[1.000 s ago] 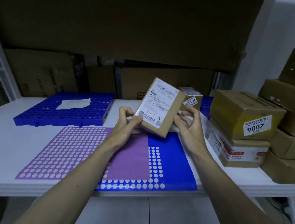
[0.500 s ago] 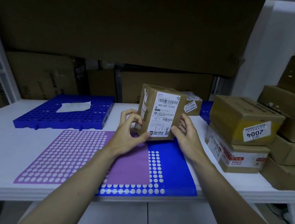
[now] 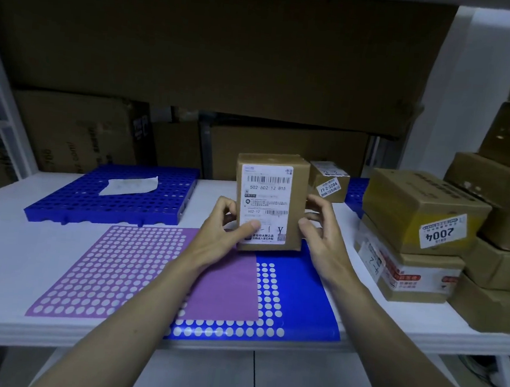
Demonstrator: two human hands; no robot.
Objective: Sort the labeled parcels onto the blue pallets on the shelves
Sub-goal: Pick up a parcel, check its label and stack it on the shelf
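Above the white surface and its dotted mats, the labeled parcel, tilted a second ago, is now held upright, pinched by left hand and right hand, label readable, so a blue pallet can be chosen.

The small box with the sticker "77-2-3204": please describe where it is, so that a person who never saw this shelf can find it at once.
Start at the white shelf board and go to its back, right of the middle. There the small brown box stands behind the parcel held in both hands, left of the yellow-taped box marked 2004. It alone carries a slanted white sticker reading 77-2-3204.
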